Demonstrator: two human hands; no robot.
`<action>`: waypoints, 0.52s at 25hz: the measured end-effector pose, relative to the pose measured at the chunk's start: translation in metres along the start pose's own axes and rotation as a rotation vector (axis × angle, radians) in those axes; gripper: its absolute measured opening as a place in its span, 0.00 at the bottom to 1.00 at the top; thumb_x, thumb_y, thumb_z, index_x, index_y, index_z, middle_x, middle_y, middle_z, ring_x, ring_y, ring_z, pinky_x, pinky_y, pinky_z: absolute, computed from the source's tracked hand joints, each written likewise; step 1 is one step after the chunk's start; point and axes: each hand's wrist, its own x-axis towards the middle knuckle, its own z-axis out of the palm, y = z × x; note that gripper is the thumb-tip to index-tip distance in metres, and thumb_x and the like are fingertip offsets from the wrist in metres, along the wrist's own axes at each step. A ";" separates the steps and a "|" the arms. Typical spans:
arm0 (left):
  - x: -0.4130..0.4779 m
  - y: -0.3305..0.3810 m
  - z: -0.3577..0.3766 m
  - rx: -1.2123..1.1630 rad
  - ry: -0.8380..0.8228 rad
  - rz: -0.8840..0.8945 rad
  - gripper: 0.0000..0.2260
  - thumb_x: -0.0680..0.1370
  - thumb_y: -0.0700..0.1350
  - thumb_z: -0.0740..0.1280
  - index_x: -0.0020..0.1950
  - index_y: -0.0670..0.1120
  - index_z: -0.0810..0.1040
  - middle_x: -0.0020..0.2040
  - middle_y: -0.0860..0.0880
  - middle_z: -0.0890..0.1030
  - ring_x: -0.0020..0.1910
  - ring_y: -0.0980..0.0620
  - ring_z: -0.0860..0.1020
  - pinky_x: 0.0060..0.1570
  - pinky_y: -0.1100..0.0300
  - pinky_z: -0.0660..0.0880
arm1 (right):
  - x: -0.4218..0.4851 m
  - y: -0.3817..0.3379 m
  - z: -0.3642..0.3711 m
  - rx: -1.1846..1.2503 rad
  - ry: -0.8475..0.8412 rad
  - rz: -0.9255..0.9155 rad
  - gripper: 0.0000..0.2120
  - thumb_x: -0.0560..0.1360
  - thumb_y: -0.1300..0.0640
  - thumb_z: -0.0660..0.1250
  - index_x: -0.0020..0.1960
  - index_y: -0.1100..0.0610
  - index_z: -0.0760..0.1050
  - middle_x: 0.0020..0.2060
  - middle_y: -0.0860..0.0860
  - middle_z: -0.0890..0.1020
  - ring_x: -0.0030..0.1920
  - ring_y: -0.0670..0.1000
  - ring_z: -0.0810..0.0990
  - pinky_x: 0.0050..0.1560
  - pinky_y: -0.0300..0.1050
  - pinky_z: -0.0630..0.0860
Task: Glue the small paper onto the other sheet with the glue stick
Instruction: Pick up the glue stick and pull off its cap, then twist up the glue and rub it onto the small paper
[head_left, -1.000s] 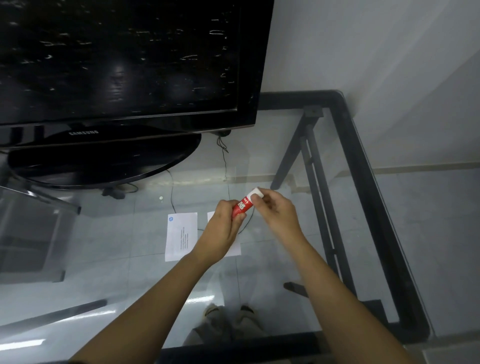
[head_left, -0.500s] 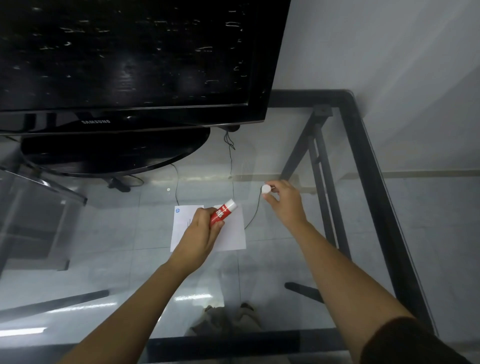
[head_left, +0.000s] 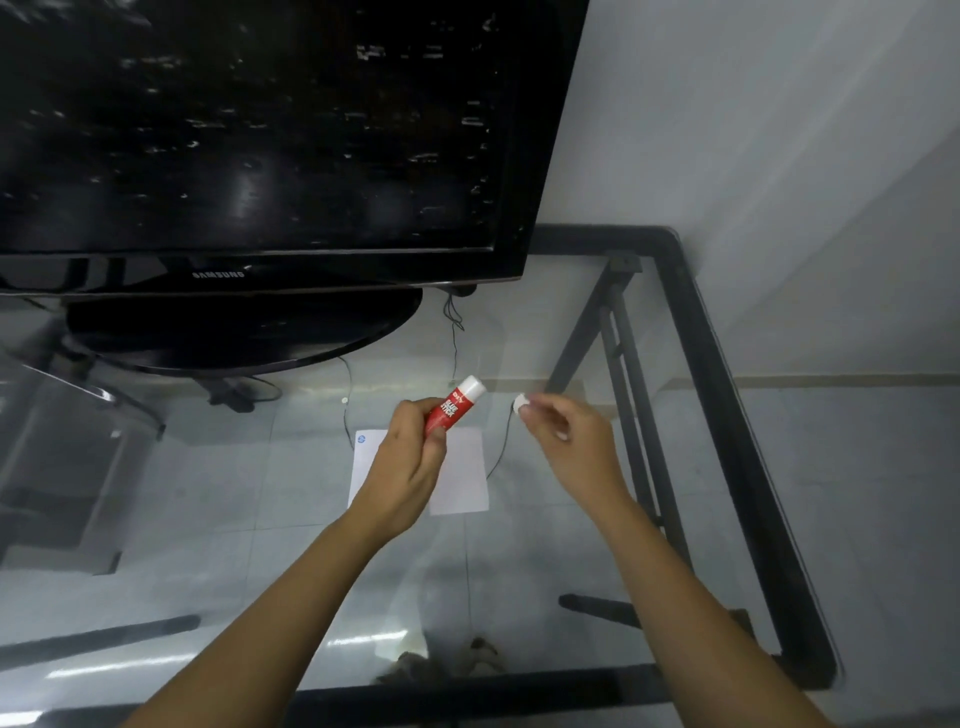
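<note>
Papers (head_left: 462, 475) partly behind left hand (head_left: 402, 467)

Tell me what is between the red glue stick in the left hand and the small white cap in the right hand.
Nothing solid: in the head view, only bare glass table shows between the red glue stick and the small white cap.

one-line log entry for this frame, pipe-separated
phase: cap off, no glue applied | left hand: holds glue stick | right hand: pinches cap | papers: flat on glass table
</note>
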 end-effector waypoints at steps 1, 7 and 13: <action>-0.001 0.009 -0.003 -0.036 0.008 0.004 0.09 0.81 0.42 0.55 0.60 0.46 0.64 0.45 0.54 0.71 0.40 0.69 0.71 0.37 0.78 0.67 | -0.013 -0.015 0.000 0.069 -0.023 0.013 0.08 0.72 0.45 0.66 0.51 0.42 0.76 0.46 0.40 0.80 0.46 0.34 0.78 0.42 0.22 0.70; -0.018 0.053 -0.019 -0.070 -0.005 0.195 0.05 0.80 0.43 0.57 0.50 0.49 0.61 0.42 0.55 0.69 0.35 0.65 0.70 0.33 0.71 0.68 | -0.051 -0.087 -0.002 0.456 -0.073 0.051 0.09 0.72 0.43 0.66 0.42 0.46 0.81 0.42 0.53 0.84 0.46 0.51 0.81 0.46 0.42 0.76; -0.046 0.066 -0.034 -0.382 0.073 0.149 0.07 0.75 0.50 0.67 0.50 0.55 0.71 0.47 0.52 0.77 0.45 0.59 0.77 0.42 0.66 0.75 | -0.071 -0.104 -0.009 0.698 0.011 0.111 0.15 0.66 0.42 0.68 0.45 0.51 0.81 0.40 0.46 0.85 0.47 0.44 0.83 0.45 0.32 0.76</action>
